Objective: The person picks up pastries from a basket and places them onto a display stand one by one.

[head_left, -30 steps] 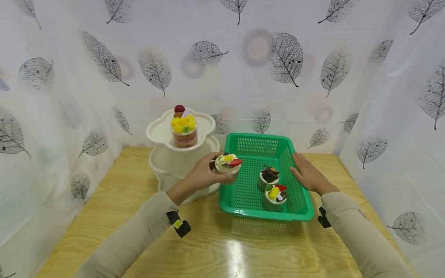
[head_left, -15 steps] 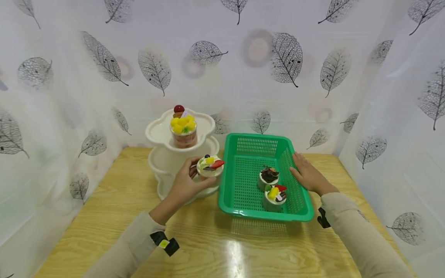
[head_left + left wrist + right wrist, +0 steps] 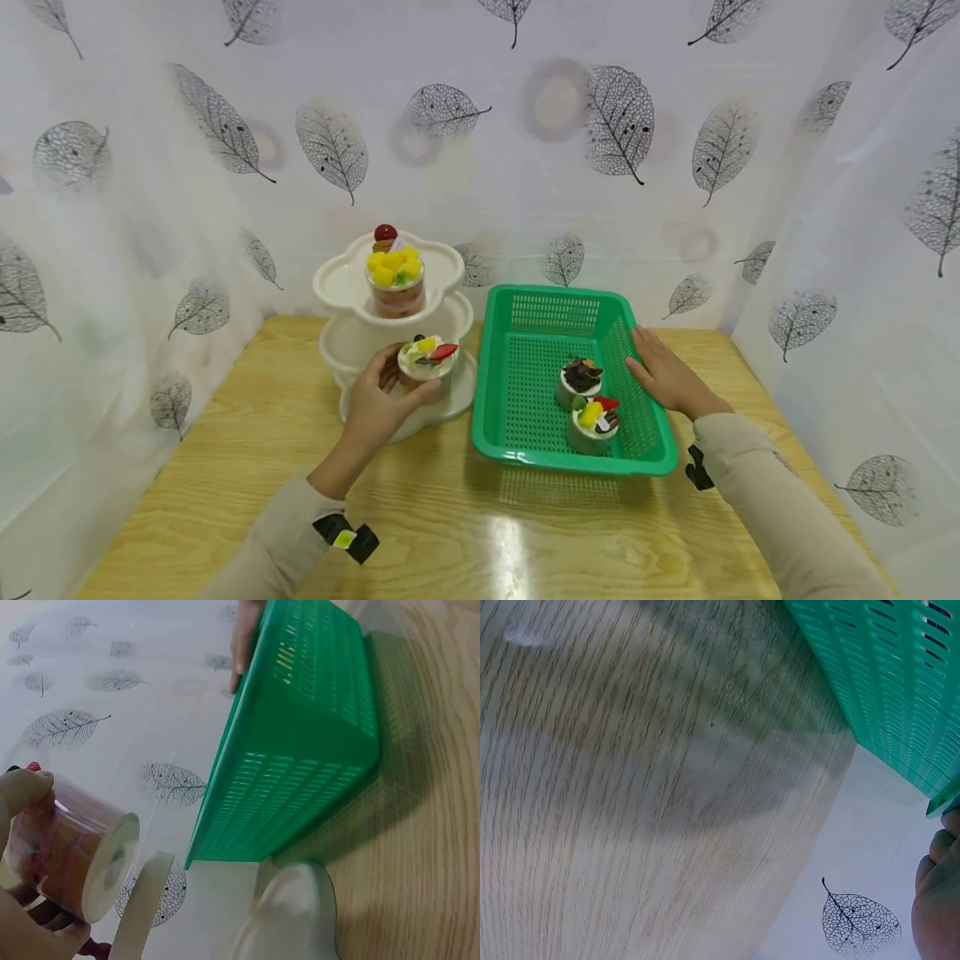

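My left hand (image 3: 375, 408) grips a clear dessert cup (image 3: 427, 363) topped with cream, yellow fruit and a red slice. The cup is in front of the lower tiers of a white tiered stand (image 3: 341, 290). In the left wrist view, the thumb and fingers wrap the dessert cup's side, and its pale base shows. Whether the base touches a tier cannot be told. My right hand (image 3: 670, 377) rests on the right rim of a green plastic basket (image 3: 573, 463), fingers straight. Inside stand a chocolate-topped cup (image 3: 581, 377) and a fruit-topped cup (image 3: 592, 427).
On the stand's top tier is a cup with yellow fruit cubes (image 3: 396, 287), with a red-topped dessert (image 3: 386, 237) behind it. Stand and basket sit side by side on a wooden table (image 3: 420, 517). A leaf-patterned curtain (image 3: 487, 192) encloses the back and sides.
My left hand has carried the dessert cup leftward, from over the basket's left rim to the stand's lower tiers. The right hand stays on the basket rim.
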### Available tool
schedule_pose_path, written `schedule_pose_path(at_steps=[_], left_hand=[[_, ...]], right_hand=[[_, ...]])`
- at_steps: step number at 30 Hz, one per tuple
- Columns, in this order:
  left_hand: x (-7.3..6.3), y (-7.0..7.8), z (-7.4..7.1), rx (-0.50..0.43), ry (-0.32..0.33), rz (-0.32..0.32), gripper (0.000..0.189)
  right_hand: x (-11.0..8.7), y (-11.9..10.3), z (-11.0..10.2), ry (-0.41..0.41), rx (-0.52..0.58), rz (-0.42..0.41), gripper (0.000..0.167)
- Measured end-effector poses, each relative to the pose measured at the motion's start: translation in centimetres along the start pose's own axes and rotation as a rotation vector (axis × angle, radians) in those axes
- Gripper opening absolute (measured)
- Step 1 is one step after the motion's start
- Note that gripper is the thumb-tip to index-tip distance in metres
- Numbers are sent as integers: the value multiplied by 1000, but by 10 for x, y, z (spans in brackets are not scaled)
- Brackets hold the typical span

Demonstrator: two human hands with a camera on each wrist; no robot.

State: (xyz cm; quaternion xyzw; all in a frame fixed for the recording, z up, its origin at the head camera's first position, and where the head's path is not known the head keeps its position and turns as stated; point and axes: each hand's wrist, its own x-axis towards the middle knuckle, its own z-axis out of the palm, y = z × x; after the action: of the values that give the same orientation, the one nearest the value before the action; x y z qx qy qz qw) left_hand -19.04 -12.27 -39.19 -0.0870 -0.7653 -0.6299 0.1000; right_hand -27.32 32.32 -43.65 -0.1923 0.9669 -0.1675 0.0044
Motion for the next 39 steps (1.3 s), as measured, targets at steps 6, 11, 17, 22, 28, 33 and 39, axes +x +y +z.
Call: schedule_pose_path(at_steps=[6, 11, 17, 22, 28, 33, 39], left_hand=[[4, -5, 0, -19, 105, 6, 71], [5, 3, 1, -26, 159, -21, 74], [4, 21, 4, 4, 173, -23, 67], [11, 11, 3, 9, 199, -36, 68], [22, -17, 2, 19, 241, -19, 74], [25, -20, 3, 19, 259, -19, 71], [25, -23, 4, 38, 260, -12, 72]], right_hand=[[0, 0, 0, -11, 10, 7, 67], [1, 1, -1, -16, 14, 10, 68], [1, 1, -1, -17, 17, 15, 68], [0, 1, 0, -16, 14, 15, 68], [0, 1, -1, -6, 2, 14, 67], [1, 1, 0, -9, 11, 17, 67], [1, 1, 1, -8, 7, 19, 67]])
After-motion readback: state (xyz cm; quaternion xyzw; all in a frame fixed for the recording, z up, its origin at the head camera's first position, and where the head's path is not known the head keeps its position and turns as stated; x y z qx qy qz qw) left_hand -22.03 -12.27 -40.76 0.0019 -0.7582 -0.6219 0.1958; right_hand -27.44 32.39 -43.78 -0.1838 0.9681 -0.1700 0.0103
